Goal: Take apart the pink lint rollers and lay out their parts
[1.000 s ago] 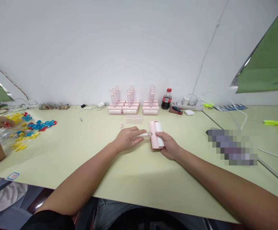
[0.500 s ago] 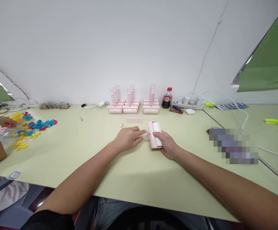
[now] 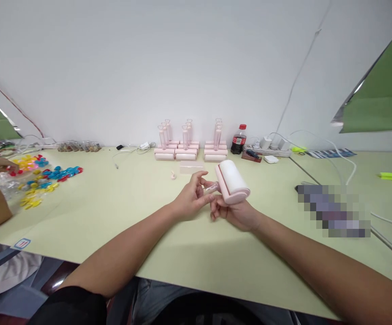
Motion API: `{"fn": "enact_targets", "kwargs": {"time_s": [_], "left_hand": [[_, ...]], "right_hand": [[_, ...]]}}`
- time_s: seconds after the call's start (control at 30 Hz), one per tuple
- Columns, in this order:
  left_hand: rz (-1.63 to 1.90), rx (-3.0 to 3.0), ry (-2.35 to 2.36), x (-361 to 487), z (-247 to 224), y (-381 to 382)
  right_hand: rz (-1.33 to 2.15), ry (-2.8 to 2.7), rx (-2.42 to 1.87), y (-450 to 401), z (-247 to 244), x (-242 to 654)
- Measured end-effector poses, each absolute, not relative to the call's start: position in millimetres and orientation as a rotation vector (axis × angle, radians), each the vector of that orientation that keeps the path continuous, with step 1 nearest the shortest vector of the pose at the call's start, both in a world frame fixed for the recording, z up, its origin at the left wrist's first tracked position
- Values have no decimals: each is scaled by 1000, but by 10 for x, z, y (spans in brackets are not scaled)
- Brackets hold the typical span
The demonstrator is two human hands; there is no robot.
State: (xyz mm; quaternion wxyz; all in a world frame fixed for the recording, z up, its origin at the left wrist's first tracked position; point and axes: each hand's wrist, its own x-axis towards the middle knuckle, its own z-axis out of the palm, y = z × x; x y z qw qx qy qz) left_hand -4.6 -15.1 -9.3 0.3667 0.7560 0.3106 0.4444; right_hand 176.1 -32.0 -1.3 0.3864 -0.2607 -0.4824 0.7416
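Note:
A pink lint roller (image 3: 234,181) with a white roll is held tilted above the table, its head to the right and its clear handle to the left. My left hand (image 3: 192,198) is closed round the handle, thumb and fingers on it. Below the head, my right hand (image 3: 239,215) is palm up with curled fingers, supporting the roller; the head hides part of that hand. A clear pinkish cover (image 3: 191,167) lies on the table just beyond my left hand. Left of the cover sits a small pink piece (image 3: 173,175).
Several lint rollers (image 3: 186,154) stand handle up along the wall. Right of them are a cola bottle (image 3: 238,141), a power strip (image 3: 277,150) with cables and a blurred dark object (image 3: 333,211). At the left, a co-worker's hand (image 3: 2,164) is over colourful plastic pieces (image 3: 62,174).
The lint roller has been raised and turned so its roll faces up. My right hand has shifted from gripping the head's side to underneath it. My left hand has moved slightly right.

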Motion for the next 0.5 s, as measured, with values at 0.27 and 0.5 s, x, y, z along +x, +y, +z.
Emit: {"fn": "enact_targets", "kwargs": {"time_s": [0.27, 0.5], "left_hand": [[1253, 2415, 1385, -416, 35, 167], [880, 2029, 1780, -955, 46, 461]], "right_hand": [[1594, -1178, -794, -204, -157, 1751], [1621, -1128, -781, -159, -146, 1790]]}}
